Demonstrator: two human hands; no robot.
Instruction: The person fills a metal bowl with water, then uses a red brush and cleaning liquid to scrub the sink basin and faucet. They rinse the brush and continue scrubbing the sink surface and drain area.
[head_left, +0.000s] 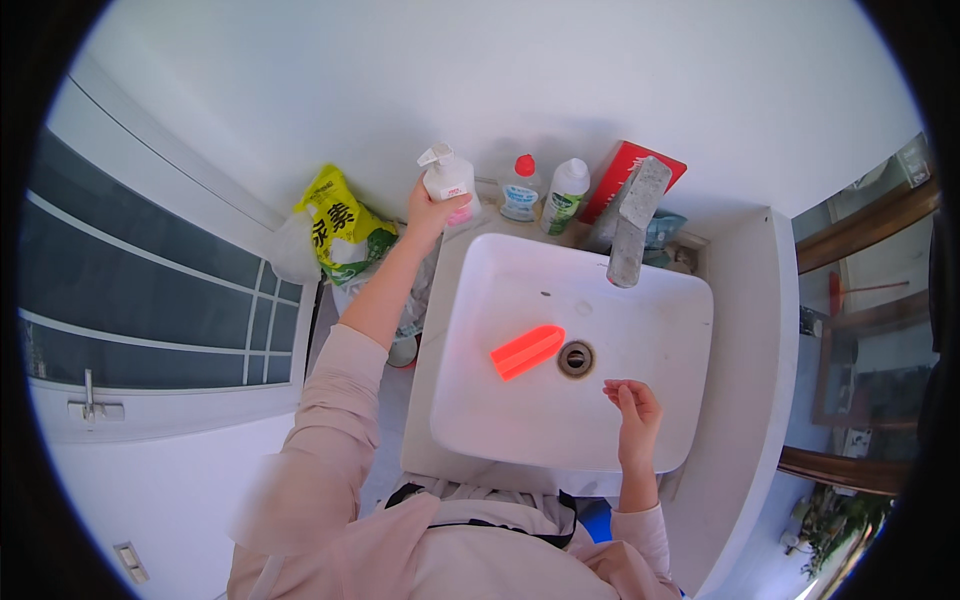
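Observation:
My left hand (435, 214) grips a white pump bottle (450, 176) with a pink lower part, at the back left corner of the counter. My right hand (636, 411) is over the right side of a white ceramic sink (517, 435), its fingers loosely curled with nothing visible in them. A bright orange-red, ridged object (529, 352) with a pointed end lies in the basin, just left of the metal drain (576, 359). What it is cannot be settled from here.
A grey faucet (637, 225) overhangs the basin. Behind the sink stand a red-capped clear bottle (520, 191), a white-and-green bottle (566, 195) and a red box (626, 176). A yellow-green bag (349, 229) sits left of the counter. A low white wall (750, 360) borders the right.

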